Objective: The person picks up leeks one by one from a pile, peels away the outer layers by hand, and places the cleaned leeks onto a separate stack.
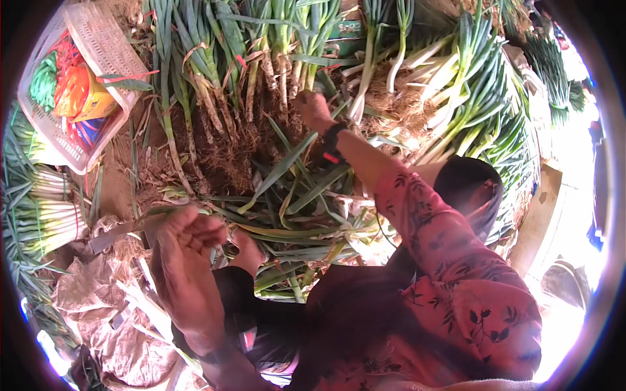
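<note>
Pink floral sleeve (424, 215) leads to the right hand (315, 111), its fingers bent down at the root ends of a row of green onions (208, 72); whether they grip a stalk, I cannot tell. Blurred and raised on the body side of that row, the left hand (189, 274) has half-curled fingers, its hold unclear. Loose onion leaves (280, 173) lie just in front of the row. Left of it sits a white perforated crate (107, 39) holding coloured plastic strips (70, 88); right of it, more onions (456, 98) are heaped.
</note>
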### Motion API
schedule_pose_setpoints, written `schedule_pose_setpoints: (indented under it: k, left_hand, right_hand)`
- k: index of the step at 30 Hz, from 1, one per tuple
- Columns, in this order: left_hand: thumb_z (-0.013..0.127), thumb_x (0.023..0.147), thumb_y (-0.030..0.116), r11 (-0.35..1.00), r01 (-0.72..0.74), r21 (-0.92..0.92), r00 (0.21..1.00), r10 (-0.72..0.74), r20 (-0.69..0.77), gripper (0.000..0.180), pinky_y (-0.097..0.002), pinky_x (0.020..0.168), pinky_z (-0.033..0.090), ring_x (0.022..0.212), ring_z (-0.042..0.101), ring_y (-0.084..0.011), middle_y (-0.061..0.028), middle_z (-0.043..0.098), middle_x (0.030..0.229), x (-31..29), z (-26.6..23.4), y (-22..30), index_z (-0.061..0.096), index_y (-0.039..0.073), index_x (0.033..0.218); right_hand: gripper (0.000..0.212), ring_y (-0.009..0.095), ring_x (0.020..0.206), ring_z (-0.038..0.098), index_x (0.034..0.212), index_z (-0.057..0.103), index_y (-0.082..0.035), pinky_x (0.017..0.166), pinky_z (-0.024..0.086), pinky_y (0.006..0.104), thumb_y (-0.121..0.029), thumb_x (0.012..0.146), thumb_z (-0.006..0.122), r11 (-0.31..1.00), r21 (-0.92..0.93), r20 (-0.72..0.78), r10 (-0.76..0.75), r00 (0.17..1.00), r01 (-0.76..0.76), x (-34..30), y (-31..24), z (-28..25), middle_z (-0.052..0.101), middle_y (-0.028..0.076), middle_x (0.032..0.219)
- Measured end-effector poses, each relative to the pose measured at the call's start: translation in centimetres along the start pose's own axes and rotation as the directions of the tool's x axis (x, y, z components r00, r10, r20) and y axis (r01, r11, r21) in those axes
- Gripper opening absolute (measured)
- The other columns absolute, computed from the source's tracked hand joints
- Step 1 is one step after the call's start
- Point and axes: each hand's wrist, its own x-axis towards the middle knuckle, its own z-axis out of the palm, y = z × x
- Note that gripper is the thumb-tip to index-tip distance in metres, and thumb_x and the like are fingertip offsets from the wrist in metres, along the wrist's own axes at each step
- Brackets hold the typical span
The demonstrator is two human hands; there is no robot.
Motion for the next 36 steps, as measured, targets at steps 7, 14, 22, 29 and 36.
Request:
schedule_pose_setpoints:
  k: [7, 14, 22, 29, 36]
  left_hand:
    - [0.049, 0.094, 0.032, 0.987, 0.131, -0.096, 0.989, -0.136, -0.052, 0.042, -0.0350, 0.075, 0.051, 0.076, 0.061, -0.0219, -0.0171, 0.062, 0.087, -0.3, -0.1, 0.9, 0.054, -0.007, 0.106]
    - [0.046, 0.096, 0.027, 0.992, 0.100, -0.082, 0.995, -0.098, 0.027, 0.037, -0.0333, 0.077, 0.050, 0.080, 0.062, -0.0224, -0.0177, 0.063, 0.090, -1.2, -0.8, 1.5, 0.054, -0.008, 0.107]
    - [0.049, 0.095, 0.024, 1.000, 0.002, 0.015, 0.998, -0.003, 0.059, 0.033, -0.0271, 0.076, 0.051, 0.081, 0.062, -0.0161, -0.0126, 0.065, 0.092, -0.4, -2.1, -1.3, 0.057, -0.005, 0.110]
    - [0.061, 0.088, 0.028, 0.989, -0.074, 0.125, 0.995, 0.064, 0.081, 0.035, -0.0240, 0.075, 0.049, 0.081, 0.062, -0.0129, -0.0093, 0.066, 0.094, 0.7, -3.0, -2.0, 0.062, 0.001, 0.109]
    - [0.063, 0.088, 0.032, 0.914, -0.311, -0.262, 0.947, 0.322, -0.001, 0.035, -0.0267, 0.063, 0.047, 0.071, 0.057, -0.0114, -0.0067, 0.065, 0.090, -1.6, -0.3, -1.2, 0.060, 0.002, 0.106]
  right_hand:
    - [0.037, 0.023, 0.066, 0.059, 0.089, 0.060, 0.003, 0.061, 0.047, 0.0373, -0.032, 0.081, 0.067, 0.878, 0.107, 0.108, 0.456, 0.883, -0.467, 2.4, -6.3, 3.9, 0.061, 0.011, 0.072]
    - [0.028, 0.016, 0.072, 0.061, 0.100, 0.057, 0.004, 0.067, 0.050, 0.0282, -0.022, 0.092, 0.055, 0.856, 0.415, 0.707, -0.091, 0.701, -0.308, -17.0, -4.9, 3.0, 0.065, 0.011, 0.088]
    - [0.016, 0.010, 0.051, 0.047, 0.082, 0.053, -0.007, 0.046, 0.039, 0.0261, -0.021, 0.090, 0.058, 0.297, 0.581, 0.758, 0.140, 0.637, -0.758, -19.6, -8.8, -0.7, 0.050, -0.001, 0.065]
    - [0.020, 0.004, 0.046, 0.038, 0.089, 0.055, -0.008, 0.042, 0.030, 0.0213, -0.028, 0.091, 0.059, 0.506, 0.656, 0.735, -0.260, 0.626, -0.560, -24.5, -20.2, -7.1, 0.048, -0.002, 0.062]
    - [0.024, 0.015, 0.071, 0.058, 0.108, 0.056, -0.002, 0.065, 0.049, 0.0287, -0.020, 0.091, 0.057, 0.705, 0.682, 0.555, -0.324, 0.767, -0.196, -27.5, -18.2, -5.9, 0.060, 0.006, 0.084]
